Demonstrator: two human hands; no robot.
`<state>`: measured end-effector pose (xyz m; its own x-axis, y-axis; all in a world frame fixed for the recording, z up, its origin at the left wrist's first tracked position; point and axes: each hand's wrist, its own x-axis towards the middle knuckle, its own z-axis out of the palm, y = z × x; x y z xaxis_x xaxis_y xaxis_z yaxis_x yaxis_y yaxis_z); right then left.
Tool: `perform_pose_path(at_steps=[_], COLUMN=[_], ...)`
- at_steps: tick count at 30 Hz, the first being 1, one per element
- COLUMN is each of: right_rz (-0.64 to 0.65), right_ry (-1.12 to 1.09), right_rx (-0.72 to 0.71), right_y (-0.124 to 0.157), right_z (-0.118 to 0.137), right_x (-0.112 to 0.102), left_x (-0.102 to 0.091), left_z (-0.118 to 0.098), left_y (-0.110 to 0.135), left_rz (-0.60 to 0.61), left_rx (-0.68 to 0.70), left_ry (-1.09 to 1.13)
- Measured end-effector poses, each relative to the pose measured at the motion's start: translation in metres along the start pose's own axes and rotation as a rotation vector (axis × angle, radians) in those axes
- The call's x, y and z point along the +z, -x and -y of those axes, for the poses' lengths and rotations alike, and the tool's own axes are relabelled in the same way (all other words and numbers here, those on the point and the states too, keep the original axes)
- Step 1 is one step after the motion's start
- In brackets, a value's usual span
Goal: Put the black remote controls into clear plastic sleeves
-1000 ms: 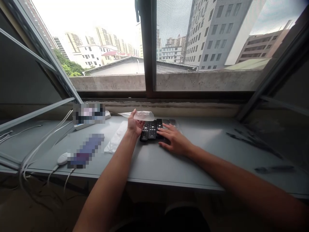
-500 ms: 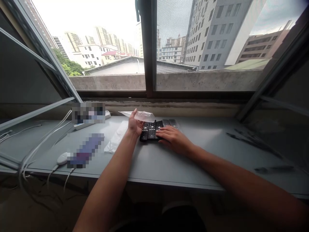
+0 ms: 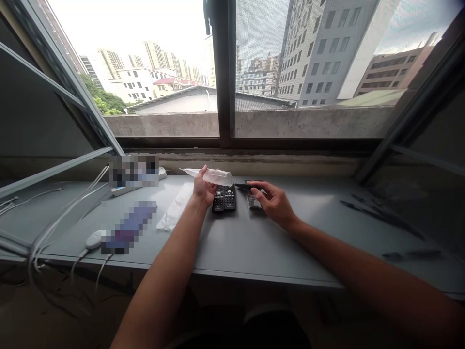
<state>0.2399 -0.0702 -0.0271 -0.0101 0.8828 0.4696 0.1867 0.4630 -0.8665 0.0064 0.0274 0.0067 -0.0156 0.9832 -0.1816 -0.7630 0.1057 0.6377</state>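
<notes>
My left hand (image 3: 204, 188) is closed on a translucent plastic bag (image 3: 220, 177), which it holds above the desk. In my right hand (image 3: 271, 198) is a black remote control (image 3: 247, 186), lifted and pointing toward the bag's right end. Two more black remotes lie side by side below the bag: a left remote (image 3: 218, 201) and a right remote (image 3: 230, 198). Under my right fingers lies another remote in a clear bag (image 3: 253, 201), partly hidden. Left of my left forearm, white plastic bags (image 3: 177, 206) lie flat on the desk.
The grey desk (image 3: 232, 247) runs below a window. On its left are a white power strip (image 3: 140, 183), a blurred-out bluish object (image 3: 131, 225), a white round charger (image 3: 95, 238) and loose cables (image 3: 54, 223). Dark cables (image 3: 378, 215) lie at right.
My right hand has picked up one remote from the row and raised it toward the bag's right end. My left hand has barely moved.
</notes>
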Motion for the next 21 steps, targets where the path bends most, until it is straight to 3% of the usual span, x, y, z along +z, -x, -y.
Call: perform_pose_path(at_steps=[8,13,17,21], right_rz=[-0.131,-0.139,-0.077,0.136], right_ry=[-0.099,-0.332,-0.579,-0.737], right_rx=[0.094,0.189,0.382,0.462], right_y=[-0.011,-0.016,-0.015,-0.01], right_z=[-0.006,-0.016,-0.012,0.004], right_x=[-0.005,-0.004,-0.004,-0.002], left_x=[0.0,0.0,-0.001,-0.001], left_z=[0.0,0.0,0.001,0.001], left_y=[0.0,-0.001,-0.001,-0.002], left_rz=[-0.001,0.001,-0.004,-0.005], left_rx=[-0.005,0.013,0.011,0.004], left_ry=[0.002,-0.021,-0.028,-0.032])
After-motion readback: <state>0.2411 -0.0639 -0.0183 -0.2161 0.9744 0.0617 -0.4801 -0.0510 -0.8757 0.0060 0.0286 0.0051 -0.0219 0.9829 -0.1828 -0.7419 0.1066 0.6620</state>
